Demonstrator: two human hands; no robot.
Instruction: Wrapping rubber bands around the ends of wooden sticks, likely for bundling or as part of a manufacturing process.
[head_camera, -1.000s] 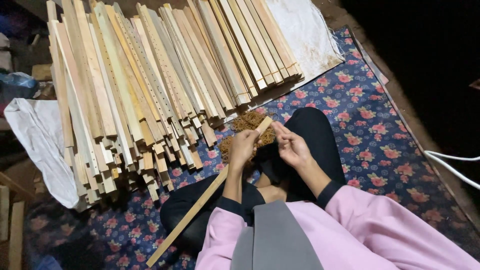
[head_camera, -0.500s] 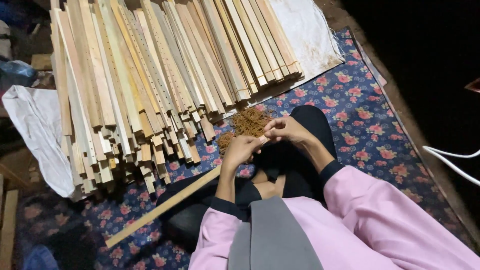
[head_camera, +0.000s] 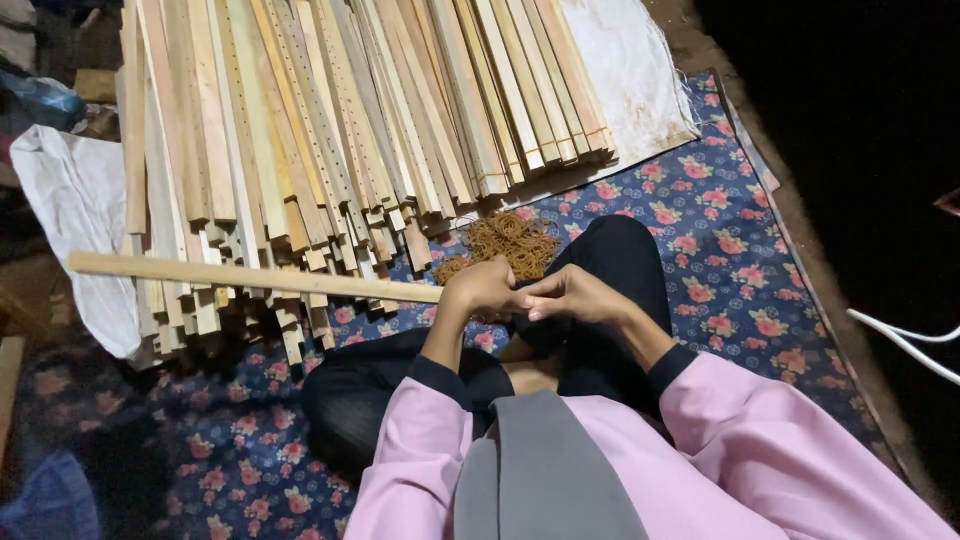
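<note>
Since the earlier frames the wooden slat (head_camera: 250, 277) has swung from a diagonal across the lap to near horizontal, its free end now pointing left over the stack of slats (head_camera: 330, 130). Left hand (head_camera: 485, 290) is closed around the slat's near end. Right hand (head_camera: 565, 297) is curled against the left, fingertips meeting it; cannot tell what, if anything, it pinches. Pile of brown rubber bands (head_camera: 505, 245) lies on the floral mat (head_camera: 730, 260) just beyond the hands, touching the knee. Progress, judged: one slat in hand, work at its end not visibly finished; the stack beside it is large, with no separate finished pile visible.
</note>
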